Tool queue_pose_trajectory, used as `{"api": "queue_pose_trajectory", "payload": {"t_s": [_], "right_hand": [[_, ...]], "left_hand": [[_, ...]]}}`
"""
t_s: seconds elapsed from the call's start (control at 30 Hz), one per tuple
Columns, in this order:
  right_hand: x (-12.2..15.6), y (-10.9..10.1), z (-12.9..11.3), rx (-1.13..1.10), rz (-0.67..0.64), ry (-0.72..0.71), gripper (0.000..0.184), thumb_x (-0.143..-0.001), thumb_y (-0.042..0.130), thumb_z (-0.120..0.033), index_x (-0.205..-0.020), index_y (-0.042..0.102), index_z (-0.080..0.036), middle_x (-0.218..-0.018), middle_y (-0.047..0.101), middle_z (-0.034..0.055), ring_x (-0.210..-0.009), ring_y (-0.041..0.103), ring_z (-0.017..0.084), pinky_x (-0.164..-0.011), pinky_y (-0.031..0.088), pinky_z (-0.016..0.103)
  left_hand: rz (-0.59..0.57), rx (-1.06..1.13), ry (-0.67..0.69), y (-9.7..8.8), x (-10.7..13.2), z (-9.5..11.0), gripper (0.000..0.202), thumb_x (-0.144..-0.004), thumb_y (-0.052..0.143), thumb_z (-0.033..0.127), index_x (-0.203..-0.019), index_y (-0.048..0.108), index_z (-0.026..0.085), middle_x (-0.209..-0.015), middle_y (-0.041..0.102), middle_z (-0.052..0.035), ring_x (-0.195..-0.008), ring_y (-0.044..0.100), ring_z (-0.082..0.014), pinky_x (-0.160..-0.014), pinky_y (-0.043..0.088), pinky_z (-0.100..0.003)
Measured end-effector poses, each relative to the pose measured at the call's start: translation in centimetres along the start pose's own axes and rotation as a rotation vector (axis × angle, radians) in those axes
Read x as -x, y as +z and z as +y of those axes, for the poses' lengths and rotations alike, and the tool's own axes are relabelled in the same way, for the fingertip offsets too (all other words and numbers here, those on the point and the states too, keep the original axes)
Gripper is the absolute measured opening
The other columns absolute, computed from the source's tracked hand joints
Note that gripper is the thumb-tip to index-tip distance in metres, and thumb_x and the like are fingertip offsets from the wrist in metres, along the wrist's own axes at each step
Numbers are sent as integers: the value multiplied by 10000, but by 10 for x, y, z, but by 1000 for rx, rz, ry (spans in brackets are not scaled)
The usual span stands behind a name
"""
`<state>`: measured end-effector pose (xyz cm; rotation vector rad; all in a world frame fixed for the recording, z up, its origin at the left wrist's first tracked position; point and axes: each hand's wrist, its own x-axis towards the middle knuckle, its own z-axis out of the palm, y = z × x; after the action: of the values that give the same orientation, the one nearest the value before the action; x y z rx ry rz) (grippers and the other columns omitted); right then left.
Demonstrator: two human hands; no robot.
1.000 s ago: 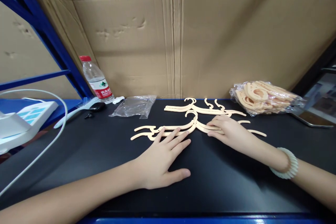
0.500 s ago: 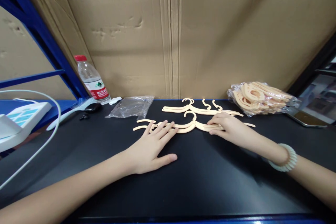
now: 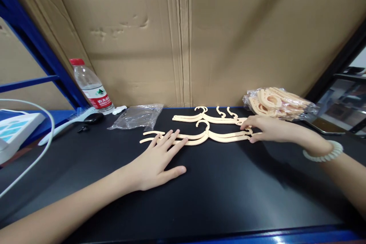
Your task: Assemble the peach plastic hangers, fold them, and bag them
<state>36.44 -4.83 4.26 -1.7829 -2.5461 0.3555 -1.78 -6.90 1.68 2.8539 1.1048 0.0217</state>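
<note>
A cream folding clothes hanger lies on the black tabletop, its hook pointing away from me. My left hand rests flat over its left arm, fingers spread and thumb out to the side. At the other end, my right hand has fingertips and thumb closed round the tip of the right arm, which they partly hide. Just behind lies a second cream hanger, with small loose-looking hook pieces along its right side.
A clear bag of cream hanger parts lies at the back right, beside a flat dark device. Left of the hangers are an empty plastic bag, a water bottle, a white brush and a white cable. Cardboard stands behind.
My right hand has slid rightward along the near hanger to its end, uncovering more of the right arm. My left hand stays on the left arm. The view has shifted slightly.
</note>
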Motion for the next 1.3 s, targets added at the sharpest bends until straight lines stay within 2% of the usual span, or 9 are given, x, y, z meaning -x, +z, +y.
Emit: {"api": "queue_pose_trajectory", "payload": {"t_s": [0.43, 0.5, 0.6, 0.67, 0.73, 0.83, 0.93, 1.1, 1.3], "right_hand": [[0, -2, 7, 10, 7, 47, 273, -688, 657, -334, -902, 667, -164, -980, 653, 101, -902, 615, 274, -785, 468, 362], [1, -4, 6, 11, 20, 57, 283, -693, 653, -339, -913, 667, -163, -974, 665, 98, -881, 622, 265, -755, 472, 347], [1, -9, 6, 30, 115, 66, 278, -746, 605, -352, -936, 662, -158, -908, 685, 88, -792, 631, 240, -671, 468, 320], [0, -12, 6, 45, 221, 72, 260, -789, 563, -362, -919, 661, -158, -827, 688, 77, -719, 628, 221, -621, 454, 304], [-4, -14, 8, 62, 311, 73, 244, -810, 551, -366, -889, 660, -163, -771, 685, 67, -670, 621, 206, -589, 441, 291], [-15, -18, 12, 94, 358, 68, 188, -801, 576, -320, -864, 667, -168, -760, 690, 62, -654, 623, 194, -571, 439, 277], [-30, -23, 14, 114, 363, 80, 146, -795, 577, -249, -867, 677, -170, -806, 705, 61, -702, 639, 194, -600, 460, 270], [-54, -30, 14, 132, 314, 116, 137, -789, 587, -175, -849, 706, -145, -832, 724, 70, -742, 653, 194, -666, 472, 273], [-78, -23, 14, 162, 173, 247, 130, -832, 654, -243, -795, 692, -125, -769, 703, 65, -689, 648, 177, -656, 495, 289]], "left_hand": [[25, -11, -28, 6, 1, 11, 689, -949, 325, 573, -1519, 153, 225, -1578, 117, -167, -1443, 88, -385, -1079, 196, -663], [58, -12, -24, 7, 1, 10, 692, -949, 344, 562, -1517, 165, 209, -1574, 148, -176, -1443, 98, -387, -1076, 211, -663], [191, -8, 28, 9, 1, 12, 661, -950, 407, 502, -1505, 210, 202, -1551, 267, -162, -1438, 168, -371, -1090, 205, -653], [285, 12, 110, 8, -1, 14, 564, -954, 455, 411, -1458, 313, 201, -1483, 407, -141, -1404, 279, -333, -1107, 238, -600], [350, 42, 197, 8, -2, 16, 389, -958, 464, 281, -1336, 461, 186, -1325, 551, -129, -1284, 439, -287, -1062, 357, -500], [423, 56, 284, 9, -3, 19, 246, -943, 412, 121, -1097, 598, 171, -998, 629, -98, -944, 587, -218, -810, 497, -353], [469, 89, 340, 10, -3, 18, 242, -935, 405, 88, -1029, 615, 163, -856, 629, -71, -770, 589, -179, -668, 491, -286], [546, 220, 399, 10, -3, 14, 217, -942, 447, 128, -1050, 625, 189, -798, 701, -49, -722, 649, -158, -639, 507, -245], [496, 182, 490, 13, 1, 13, 313, -913, 371, 76, -1012, 644, 193, -800, 715, -75, -751, 685, -188, -650, 523, -274]]}}
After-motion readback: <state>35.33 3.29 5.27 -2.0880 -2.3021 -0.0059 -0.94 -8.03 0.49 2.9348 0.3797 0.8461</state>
